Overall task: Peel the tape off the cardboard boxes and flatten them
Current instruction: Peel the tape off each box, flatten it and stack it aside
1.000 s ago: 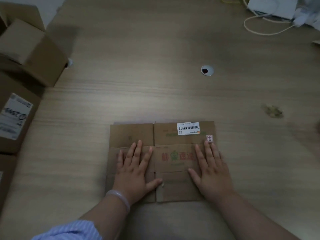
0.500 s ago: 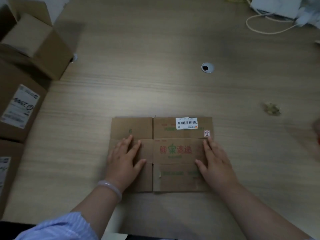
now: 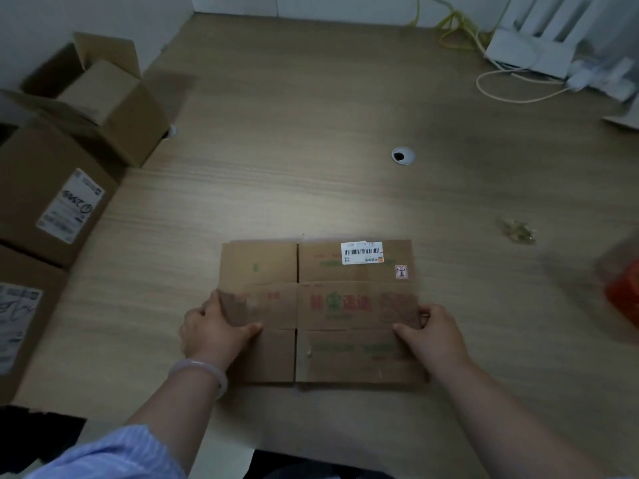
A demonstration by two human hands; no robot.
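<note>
cardboard box [image 3: 345, 305] lies flat on surface [image 3: 311, 174], near its front edge | left hand [image 3: 211, 326] grips left edge, right hand [image 3: 435, 335] grips right edge, thumbs on top | probably to lift it clear | upright boxes [image 3: 52, 188] at left not yet flattened

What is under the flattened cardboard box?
The wooden table shows around the flattened cardboard box. Left hand and right hand grip its side edges, thumbs on top; anything beneath is hidden.
</note>
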